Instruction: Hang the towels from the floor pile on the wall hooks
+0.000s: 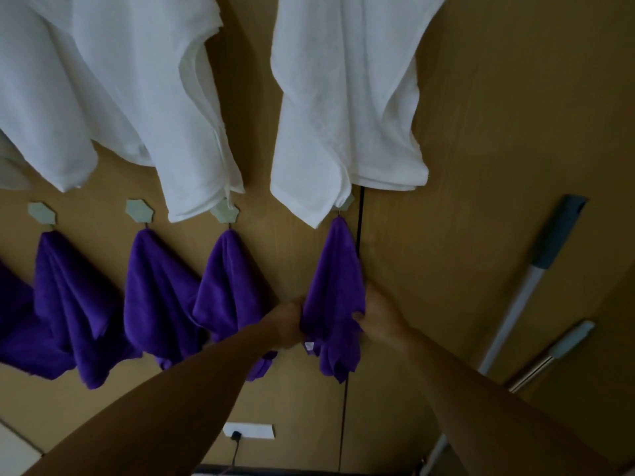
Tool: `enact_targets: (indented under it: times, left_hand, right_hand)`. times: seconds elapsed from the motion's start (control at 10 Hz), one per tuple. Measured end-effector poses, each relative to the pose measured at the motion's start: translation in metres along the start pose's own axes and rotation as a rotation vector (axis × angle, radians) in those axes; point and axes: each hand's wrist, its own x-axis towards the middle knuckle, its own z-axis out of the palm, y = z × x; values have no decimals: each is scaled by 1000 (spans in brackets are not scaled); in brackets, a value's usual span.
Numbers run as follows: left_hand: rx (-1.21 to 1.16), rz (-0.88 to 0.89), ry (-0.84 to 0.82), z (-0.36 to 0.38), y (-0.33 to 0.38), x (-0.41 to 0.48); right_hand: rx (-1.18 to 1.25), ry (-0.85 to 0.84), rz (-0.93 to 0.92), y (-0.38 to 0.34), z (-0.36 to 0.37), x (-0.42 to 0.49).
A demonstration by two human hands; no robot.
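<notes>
A purple towel (335, 286) hangs from the rightmost pale green hook (347, 202) on the wooden wall. My left hand (287, 322) grips its left edge low down. My right hand (378, 316) pinches its right edge, thumb on the front of the cloth. Three more purple towels (156, 286) hang to the left from similar hooks (139, 211), and part of another shows at the left border. Large white towels (347, 97) hang in a row above them. The floor pile is out of view.
Two mop or broom handles (525, 286) lean against the wall at the right. A thin black cord (359, 218) runs down the wall beside the held towel. A white wall socket (249, 430) with a plug sits low in the middle.
</notes>
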Motion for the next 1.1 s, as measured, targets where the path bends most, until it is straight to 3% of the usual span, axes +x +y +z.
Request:
enact_targets:
  times: [0.1,0.2,0.3,0.4,0.5,0.8,0.9,1.1]
  left_hand:
    - [-86,-31,-19,-17,6,2]
    - [-279,2,225,-40,29,5]
    - [-478,168,459,-54,54,12]
    - [-465,244,452,-56,71,20]
    - [-426,170,459,-47,71,19]
    - [-366,-18,256,-21,45,3]
    - [-316,-94,255,-17,36,-11]
    - [1,-86,340,-30,22,-61]
  right_hand:
    - [84,26,60,-3,-10,0]
    - [160,211,42,-27,-20,3]
    - [194,319,-63,-51,-27,15]
    - [230,242,-129,-68,-28,23]
    - [252,202,-38,-70,-25,23]
    - [207,92,95,-54,-15,11]
    - [168,105,170,-52,-6,-4]
    - [-12,276,95,-78,-4,-40]
